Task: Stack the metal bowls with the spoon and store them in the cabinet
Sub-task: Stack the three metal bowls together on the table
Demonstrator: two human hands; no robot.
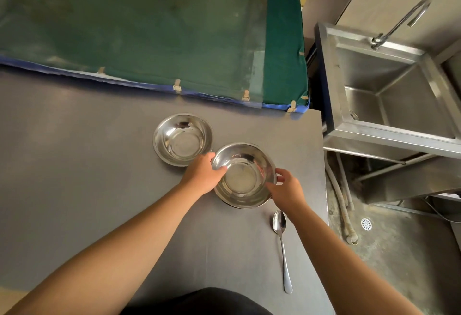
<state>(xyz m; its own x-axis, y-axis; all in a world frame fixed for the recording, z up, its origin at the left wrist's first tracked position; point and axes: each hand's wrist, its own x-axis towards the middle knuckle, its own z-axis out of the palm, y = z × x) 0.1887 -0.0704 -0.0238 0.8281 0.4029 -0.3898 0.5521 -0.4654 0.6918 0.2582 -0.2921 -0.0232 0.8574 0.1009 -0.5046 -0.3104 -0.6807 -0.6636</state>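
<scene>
Head view: both hands, left (pixel 203 176) and right (pixel 287 191), grasp the near bowl (pixel 243 176) by its rim (stacking step); next, nest it in the far bowl (pixel 182 138), then add the spoon (pixel 281 237).

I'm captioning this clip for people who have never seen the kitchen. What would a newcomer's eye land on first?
First, the two hands on the nearer metal bowl at the middle of the dark table: the left hand grips its left rim, the right hand touches its right rim. A second bowl sits just behind and left, a spoon lies near the right forearm, and a steel sink stands at far right.
</scene>
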